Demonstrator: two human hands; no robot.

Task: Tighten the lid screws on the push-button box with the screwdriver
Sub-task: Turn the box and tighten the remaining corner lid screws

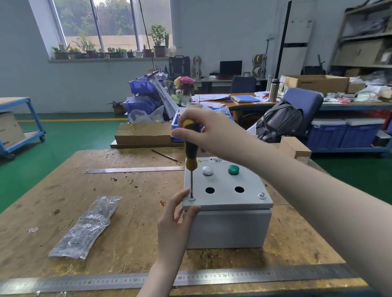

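Note:
A grey metal push-button box (229,226) stands on the wooden workbench (126,221). Its lid carries a white button (207,170), a green button (233,169) and two empty round holes. My right hand (206,131) grips the yellow-and-black handle of a screwdriver (191,146), held upright with its tip in the lid's near-left corner screw (191,198). My left hand (176,220) holds the box's near-left corner, thumb on the lid edge and fingertips beside the screwdriver shaft. Another screw (261,195) sits in the near-right corner.
A clear plastic bag of parts (87,228) lies left of the box. A long steel ruler (84,284) runs along the bench's front edge, another ruler (134,169) lies behind. A thin rod (164,155) and a small cardboard box (295,150) sit at the back.

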